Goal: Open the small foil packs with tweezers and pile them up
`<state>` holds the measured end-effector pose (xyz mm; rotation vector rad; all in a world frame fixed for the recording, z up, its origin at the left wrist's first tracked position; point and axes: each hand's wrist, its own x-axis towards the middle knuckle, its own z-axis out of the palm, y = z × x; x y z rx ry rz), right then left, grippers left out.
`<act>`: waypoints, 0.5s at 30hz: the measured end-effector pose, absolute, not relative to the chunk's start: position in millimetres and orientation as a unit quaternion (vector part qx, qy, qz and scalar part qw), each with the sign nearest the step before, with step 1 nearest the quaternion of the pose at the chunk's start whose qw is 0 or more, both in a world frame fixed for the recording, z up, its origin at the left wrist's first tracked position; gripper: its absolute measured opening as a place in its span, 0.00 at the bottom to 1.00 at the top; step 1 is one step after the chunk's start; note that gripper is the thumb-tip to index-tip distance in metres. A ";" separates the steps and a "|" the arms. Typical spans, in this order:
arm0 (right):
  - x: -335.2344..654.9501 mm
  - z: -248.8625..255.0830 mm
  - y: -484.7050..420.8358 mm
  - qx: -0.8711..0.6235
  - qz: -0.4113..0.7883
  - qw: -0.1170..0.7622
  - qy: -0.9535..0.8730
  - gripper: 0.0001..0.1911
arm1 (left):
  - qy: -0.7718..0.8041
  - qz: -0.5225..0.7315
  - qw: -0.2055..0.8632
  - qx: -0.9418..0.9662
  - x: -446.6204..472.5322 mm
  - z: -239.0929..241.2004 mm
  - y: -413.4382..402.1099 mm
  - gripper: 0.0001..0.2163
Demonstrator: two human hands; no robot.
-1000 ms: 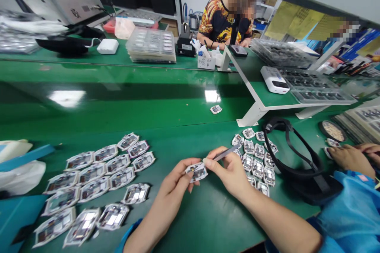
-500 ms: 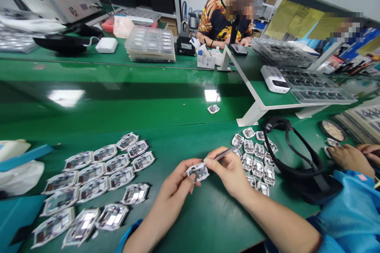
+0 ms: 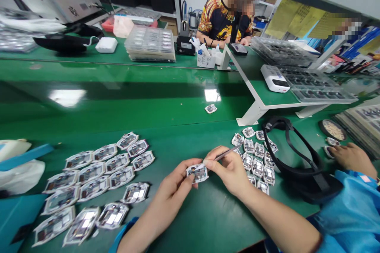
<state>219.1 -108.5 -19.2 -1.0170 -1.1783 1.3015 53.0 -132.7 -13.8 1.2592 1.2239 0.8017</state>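
Note:
My left hand [image 3: 175, 185] pinches a small white-rimmed watch case [image 3: 198, 173] with a circuit board inside, thumb across its near side. Slim grey metal tweezers [image 3: 228, 151] are in my right hand [image 3: 230, 172]. Their tip is at the top right edge of the case, mostly covered by my fingers. To the left, several similar open cases [image 3: 92, 173] lie in slanted rows on the green table. More cases [image 3: 257, 168] sit grouped just beyond my right hand.
A black headband device [image 3: 308, 182] lies right of the grouped cases. A co-worker's hand [image 3: 353, 160] rests near small cases and a round dish [image 3: 332, 130]. A white-legged shelf [image 3: 252, 112] stands behind. One case [image 3: 211, 108] lies on the green strip [image 3: 133, 102]. Another person sits opposite.
The lone case on the green strip has shifted slightly left, as have marks on that strip. At right, one co-worker's hand has left view. My hands have barely moved.

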 end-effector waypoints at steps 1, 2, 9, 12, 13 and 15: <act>219.4 -19.1 -108.5 -0.423 0.543 0.529 -0.496 0.07 | 0.521 0.337 0.566 0.543 52.5 -13.4 -132.4 0.13; 219.6 -19.0 -108.5 -0.421 0.541 0.531 -0.498 0.07 | 0.522 0.332 0.564 0.547 52.1 -13.0 -132.0 0.14; 217.7 -17.9 -109.0 -0.426 0.538 0.525 -0.504 0.08 | 0.528 0.334 0.560 0.544 50.8 -16.9 -131.2 0.14; 216.9 -17.6 -109.6 -0.431 0.539 0.520 -0.502 0.09 | 0.532 0.340 0.563 0.534 51.3 -19.2 -132.1 0.15; 216.9 -17.8 -109.7 -0.431 0.539 0.520 -0.502 0.08 | 0.534 0.341 0.566 0.528 51.8 -19.3 -132.1 0.15; 216.8 -18.5 -110.0 -0.435 0.537 0.520 -0.502 0.08 | 0.539 0.344 0.578 0.507 53.1 -18.3 -131.9 0.16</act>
